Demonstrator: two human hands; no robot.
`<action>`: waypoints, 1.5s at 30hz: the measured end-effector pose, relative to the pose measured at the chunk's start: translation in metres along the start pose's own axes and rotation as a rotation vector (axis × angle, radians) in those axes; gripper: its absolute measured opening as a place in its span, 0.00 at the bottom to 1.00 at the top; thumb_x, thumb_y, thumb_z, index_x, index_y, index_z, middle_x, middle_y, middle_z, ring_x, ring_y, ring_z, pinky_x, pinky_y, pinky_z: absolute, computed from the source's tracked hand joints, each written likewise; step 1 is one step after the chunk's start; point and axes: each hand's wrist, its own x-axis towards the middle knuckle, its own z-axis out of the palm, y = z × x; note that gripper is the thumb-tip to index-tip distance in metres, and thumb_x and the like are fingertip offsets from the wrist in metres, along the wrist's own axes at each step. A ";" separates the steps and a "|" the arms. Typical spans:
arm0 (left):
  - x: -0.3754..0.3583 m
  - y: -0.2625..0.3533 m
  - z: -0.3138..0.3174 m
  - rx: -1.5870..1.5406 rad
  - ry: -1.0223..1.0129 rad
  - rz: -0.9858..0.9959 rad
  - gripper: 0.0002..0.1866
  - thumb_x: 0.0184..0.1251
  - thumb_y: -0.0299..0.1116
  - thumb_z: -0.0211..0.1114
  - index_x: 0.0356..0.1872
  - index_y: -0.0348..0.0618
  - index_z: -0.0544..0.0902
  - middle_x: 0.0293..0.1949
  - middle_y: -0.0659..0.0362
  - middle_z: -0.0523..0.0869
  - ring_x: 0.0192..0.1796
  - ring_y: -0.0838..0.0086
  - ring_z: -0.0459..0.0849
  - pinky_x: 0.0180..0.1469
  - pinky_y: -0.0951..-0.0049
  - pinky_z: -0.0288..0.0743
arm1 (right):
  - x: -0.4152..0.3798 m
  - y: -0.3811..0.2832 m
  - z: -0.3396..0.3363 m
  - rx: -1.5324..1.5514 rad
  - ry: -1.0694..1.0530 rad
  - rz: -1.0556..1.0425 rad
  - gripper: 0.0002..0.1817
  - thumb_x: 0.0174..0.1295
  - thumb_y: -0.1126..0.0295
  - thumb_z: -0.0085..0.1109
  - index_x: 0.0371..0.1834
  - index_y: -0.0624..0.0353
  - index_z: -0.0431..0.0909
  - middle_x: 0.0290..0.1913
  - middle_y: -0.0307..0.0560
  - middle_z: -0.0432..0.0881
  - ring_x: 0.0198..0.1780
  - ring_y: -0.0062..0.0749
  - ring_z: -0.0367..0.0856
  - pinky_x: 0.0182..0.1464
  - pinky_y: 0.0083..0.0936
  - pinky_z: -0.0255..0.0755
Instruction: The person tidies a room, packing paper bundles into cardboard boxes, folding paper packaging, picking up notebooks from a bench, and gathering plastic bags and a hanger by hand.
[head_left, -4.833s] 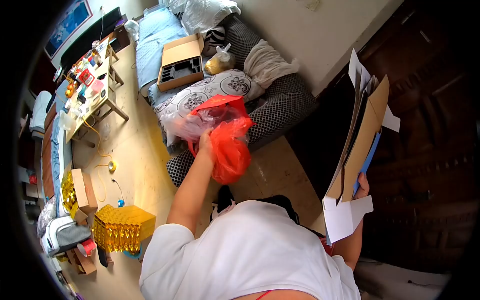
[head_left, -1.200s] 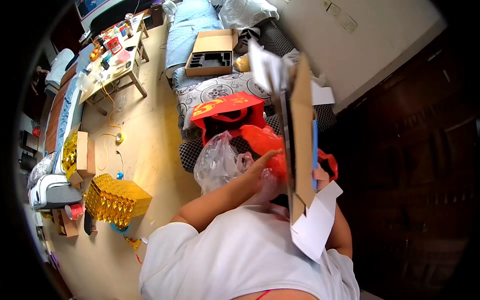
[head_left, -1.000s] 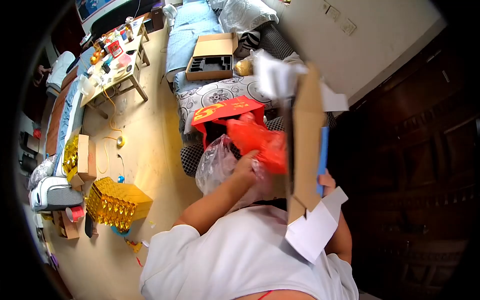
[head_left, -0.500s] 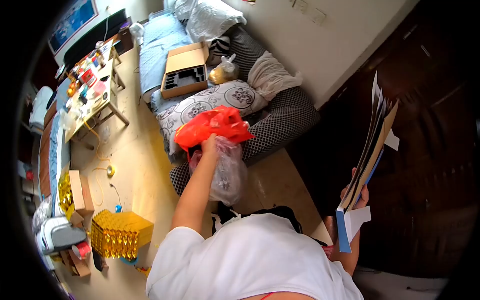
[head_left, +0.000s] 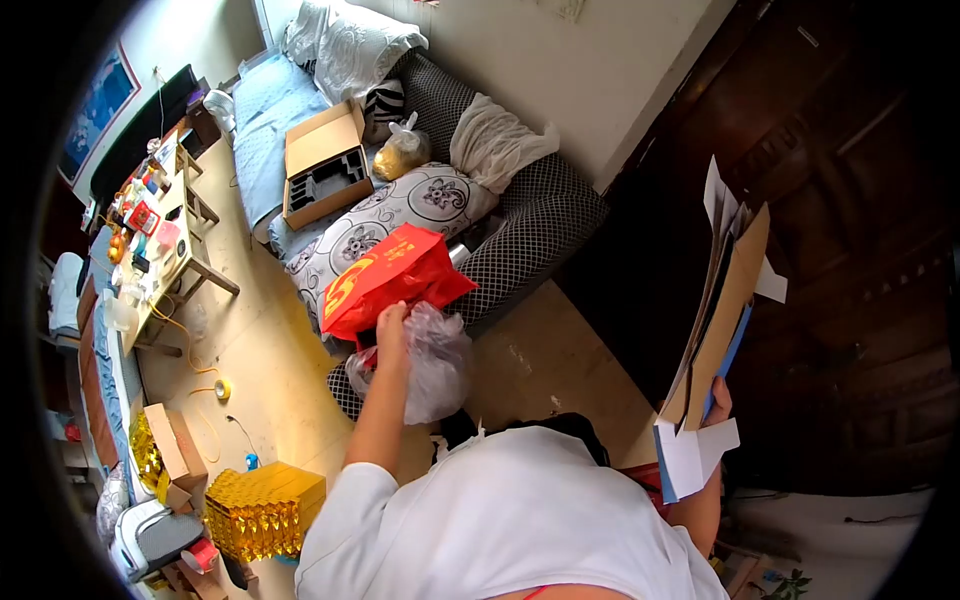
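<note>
My left hand (head_left: 394,318) is closed at the lower edge of a red plastic bag (head_left: 385,275) with yellow printing. A crumpled translucent plastic bag (head_left: 438,365) hangs beside that same hand, just under the red one. Both bags are in front of the sofa arm (head_left: 535,235), over its edge in this view. Off to the right, my right hand (head_left: 718,402) grips an upright stack of papers and flat cardboard (head_left: 727,310) near its lower end. White and blue sheets stick out of the stack, and its far side hides part of the fingers.
A patterned cushion (head_left: 420,205), an open cardboard box (head_left: 325,170) and a tied bag (head_left: 403,150) lie on the sofa. A cluttered table (head_left: 185,245) stands to the left. Gold foil-fringed box (head_left: 268,510), tape roll (head_left: 222,388) and cord are on the floor. A dark wooden door (head_left: 830,250) is at right.
The red bag has spread and flattened, showing more of its yellow print. My view has shifted, so the room sits further left. The paper stack stays in my right hand.
</note>
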 end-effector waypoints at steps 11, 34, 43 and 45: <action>-0.166 0.064 0.161 -0.220 -0.924 -0.162 0.24 0.51 0.23 0.68 0.52 0.41 0.73 0.44 0.62 0.75 0.50 0.76 0.75 0.56 0.75 0.69 | 0.029 0.042 0.045 0.073 -0.308 0.307 0.33 0.54 0.61 0.60 0.61 0.64 0.64 0.52 0.53 0.78 0.46 0.38 0.81 0.50 0.33 0.78; -0.210 0.058 0.174 0.293 -1.185 -0.130 0.23 0.56 0.23 0.57 0.57 0.39 0.75 0.25 0.68 0.73 0.28 0.86 0.69 0.35 0.85 0.64 | 0.022 -0.018 0.019 0.142 -0.273 0.047 0.21 0.57 0.64 0.57 0.52 0.63 0.73 0.43 0.52 0.83 0.38 0.37 0.84 0.39 0.29 0.82; -0.211 0.013 0.154 0.691 -1.214 0.240 0.51 0.48 0.34 0.74 0.70 0.47 0.48 0.60 0.52 0.63 0.57 0.66 0.69 0.56 0.67 0.67 | 0.026 -0.038 0.025 0.214 -0.180 -0.144 0.19 0.63 0.60 0.53 0.51 0.62 0.73 0.43 0.50 0.81 0.41 0.36 0.82 0.43 0.29 0.78; -0.218 -0.004 0.149 0.747 -1.333 0.244 0.63 0.43 0.38 0.78 0.71 0.52 0.33 0.71 0.48 0.41 0.69 0.52 0.57 0.66 0.54 0.59 | 0.041 -0.038 0.016 0.302 -0.222 -0.160 0.22 0.62 0.60 0.54 0.55 0.63 0.70 0.49 0.52 0.79 0.48 0.41 0.80 0.52 0.37 0.75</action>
